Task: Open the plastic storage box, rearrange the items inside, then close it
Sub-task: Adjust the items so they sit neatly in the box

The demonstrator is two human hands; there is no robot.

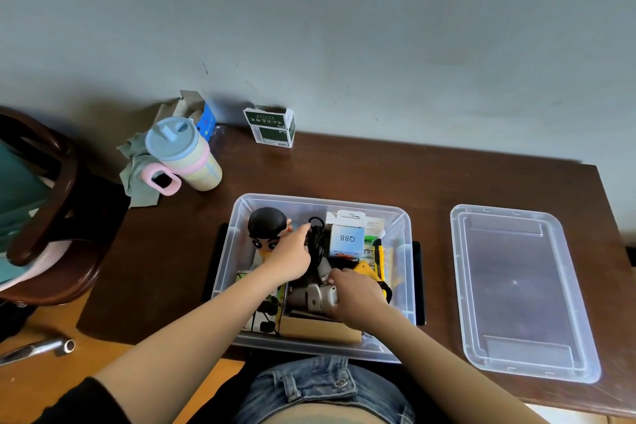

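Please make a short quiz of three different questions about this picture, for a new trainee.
1. True or false: the lid lies on the table, to the right of the storage box.
2. Which hand grips the black cable? A) left B) right
3. Fill in: the white carton in the box reads ____.

Key: 1 true; 2 A, the left hand, while the right hand holds a pale gadget; 3 Q88.

Grey wall (344,27), plain, behind dark brown wooden surface (344,169). Dark wooden chair (58,203) beside left edge. Soft daylight.
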